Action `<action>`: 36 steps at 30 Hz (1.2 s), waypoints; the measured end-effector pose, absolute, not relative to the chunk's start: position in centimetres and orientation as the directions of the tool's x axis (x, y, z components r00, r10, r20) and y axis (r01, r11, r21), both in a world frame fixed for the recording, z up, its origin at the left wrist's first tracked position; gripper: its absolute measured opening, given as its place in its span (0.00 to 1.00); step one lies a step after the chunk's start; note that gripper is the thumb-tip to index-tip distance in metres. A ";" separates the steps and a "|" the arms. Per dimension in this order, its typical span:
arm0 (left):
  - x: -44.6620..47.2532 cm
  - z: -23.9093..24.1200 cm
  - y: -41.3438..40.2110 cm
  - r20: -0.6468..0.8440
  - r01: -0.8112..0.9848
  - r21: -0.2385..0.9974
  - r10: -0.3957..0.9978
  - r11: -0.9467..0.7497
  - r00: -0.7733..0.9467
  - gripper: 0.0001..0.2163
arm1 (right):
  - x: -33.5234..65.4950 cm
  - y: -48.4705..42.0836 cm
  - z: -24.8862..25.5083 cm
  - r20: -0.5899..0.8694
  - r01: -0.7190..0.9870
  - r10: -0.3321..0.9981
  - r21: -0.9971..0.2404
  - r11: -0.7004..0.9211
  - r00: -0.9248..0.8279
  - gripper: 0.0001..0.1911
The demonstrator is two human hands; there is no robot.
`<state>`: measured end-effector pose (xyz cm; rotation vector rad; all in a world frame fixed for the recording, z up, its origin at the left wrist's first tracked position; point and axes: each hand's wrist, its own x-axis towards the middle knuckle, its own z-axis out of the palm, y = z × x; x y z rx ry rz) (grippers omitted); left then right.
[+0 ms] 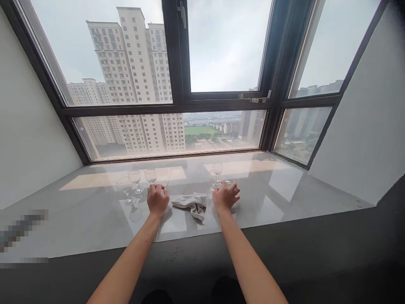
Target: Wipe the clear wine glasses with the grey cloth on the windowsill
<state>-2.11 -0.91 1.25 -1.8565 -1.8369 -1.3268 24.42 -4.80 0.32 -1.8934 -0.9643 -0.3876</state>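
Centre frame: left hand is resting curled and empty beside three clear stemmed glasses; right hand, fingers spread, is touching another clear stemmed glass, not gripping. Crumpled grey cloth is lying between them on the glossy grey sill.

We see our two forearms bare from the lower edge of the view up to the wrists, with no sleeves, watch, bracelet or gloves on them; our left hand and right hand carry no rings that we can make out
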 end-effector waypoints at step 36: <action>19.9 2.1 4.5 0.430 0.097 0.867 0.832 -0.489 0.351 0.25 | 30.2 -6.0 2.3 0.157 0.592 0.762 -0.732 -0.337 0.629 0.40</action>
